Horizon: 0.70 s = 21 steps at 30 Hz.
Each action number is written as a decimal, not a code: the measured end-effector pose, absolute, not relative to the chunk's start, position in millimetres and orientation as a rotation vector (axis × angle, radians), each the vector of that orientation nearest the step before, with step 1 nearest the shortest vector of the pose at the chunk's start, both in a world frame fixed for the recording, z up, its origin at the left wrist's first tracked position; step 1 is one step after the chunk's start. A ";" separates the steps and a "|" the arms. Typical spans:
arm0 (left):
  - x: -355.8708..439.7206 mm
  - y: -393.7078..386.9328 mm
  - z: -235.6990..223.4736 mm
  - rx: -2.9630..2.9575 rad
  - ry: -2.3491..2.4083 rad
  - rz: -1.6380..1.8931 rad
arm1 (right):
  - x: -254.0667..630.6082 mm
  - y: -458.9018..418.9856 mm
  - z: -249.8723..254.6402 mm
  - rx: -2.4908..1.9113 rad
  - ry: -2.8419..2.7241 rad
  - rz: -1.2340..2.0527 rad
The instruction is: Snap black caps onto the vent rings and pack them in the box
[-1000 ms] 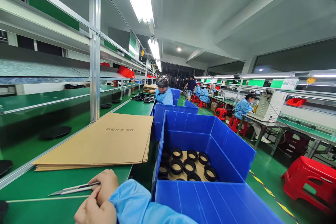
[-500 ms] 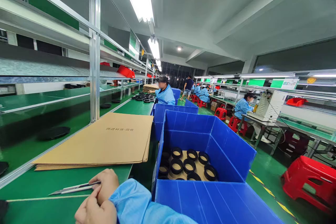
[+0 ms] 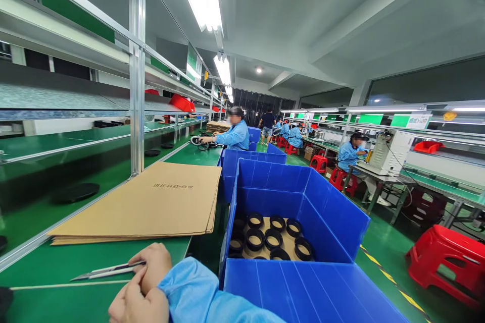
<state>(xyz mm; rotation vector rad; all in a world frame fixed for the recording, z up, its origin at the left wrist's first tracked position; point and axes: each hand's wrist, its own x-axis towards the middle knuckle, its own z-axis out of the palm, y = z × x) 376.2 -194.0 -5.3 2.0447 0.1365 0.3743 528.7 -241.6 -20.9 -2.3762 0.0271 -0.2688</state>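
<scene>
My right hand (image 3: 153, 262) rests on the green table (image 3: 45, 267) at the bottom of the view. Its fingers pinch the rear end of a slim metal utility knife (image 3: 102, 271), whose blade points left and lies flat on the table. My left hand (image 3: 132, 305) sits just below and against it, fingers curled, one finger reaching up to the knife's end. What it holds, if anything, is hidden. A light blue sleeve (image 3: 193, 287) covers the arm beside them. Flat cardboard sheets (image 3: 151, 202) are stacked just beyond the hands.
A blue plastic crate (image 3: 326, 212) to my right holds several black rings (image 3: 273, 239) on cardboard. More blue crates stand behind it. A co-worker in blue (image 3: 235, 133) sits further along the table. Red stools (image 3: 447, 257) stand in the aisle. Aluminium shelf posts (image 3: 136, 70) rise on the left.
My hands and the knife have hardly moved. The co-worker ahead has stretched an arm out over the table toward the black parts there.
</scene>
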 end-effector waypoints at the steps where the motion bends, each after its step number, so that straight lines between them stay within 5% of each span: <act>1: 376.3 -194.3 -5.5 2.043 0.134 0.377 | 528.0 -241.8 -21.3 -2.373 0.034 -0.255; 21: 366.7 -195.4 5.2 2.074 0.173 0.334 | 491.7 -247.5 -34.3 -2.310 -0.002 -0.326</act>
